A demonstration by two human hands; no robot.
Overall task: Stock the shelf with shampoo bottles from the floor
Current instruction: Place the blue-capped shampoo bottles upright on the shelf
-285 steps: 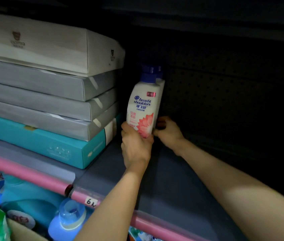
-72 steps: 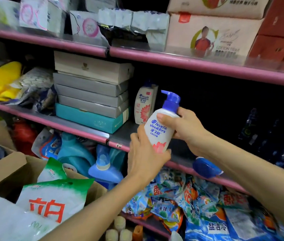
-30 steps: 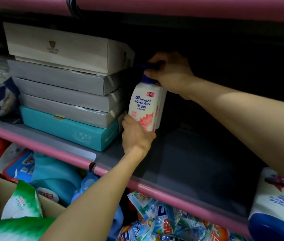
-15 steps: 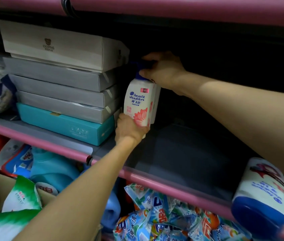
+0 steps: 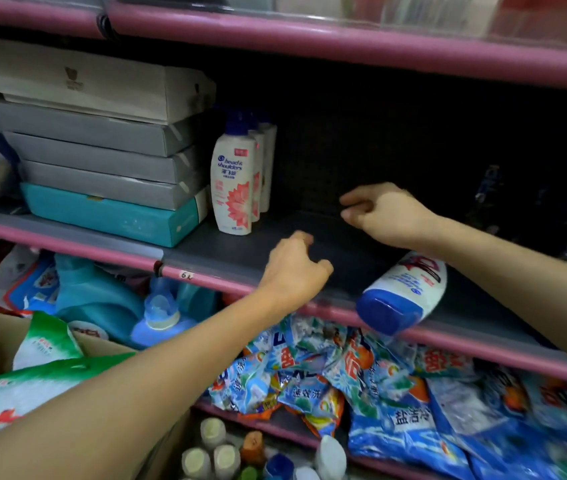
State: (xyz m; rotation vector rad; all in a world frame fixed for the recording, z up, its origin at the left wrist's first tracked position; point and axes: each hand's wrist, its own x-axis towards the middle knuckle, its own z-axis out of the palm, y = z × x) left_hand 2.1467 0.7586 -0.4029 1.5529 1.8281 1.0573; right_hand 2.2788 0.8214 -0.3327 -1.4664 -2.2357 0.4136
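Comparing with 0.5 s earlier: front shampoo bottle point(image 5: 232, 181) was released upright on shelf point(image 5: 240, 252); left hand point(image 5: 292, 268) and right hand point(image 5: 384, 214) were withdrawn, loosely curled, empty.

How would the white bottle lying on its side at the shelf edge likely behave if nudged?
The lying bottle has a rounded body, so it would probably roll. Its blue cap overhangs the pink shelf rim, so it may well fall off. Its plastic looks smooth, likely slippery.

3 shampoo bottles point(image 5: 233, 181) in a row front to back on shelf point(image 5: 247, 251), right of stacked boxes point(image 5: 102, 147)
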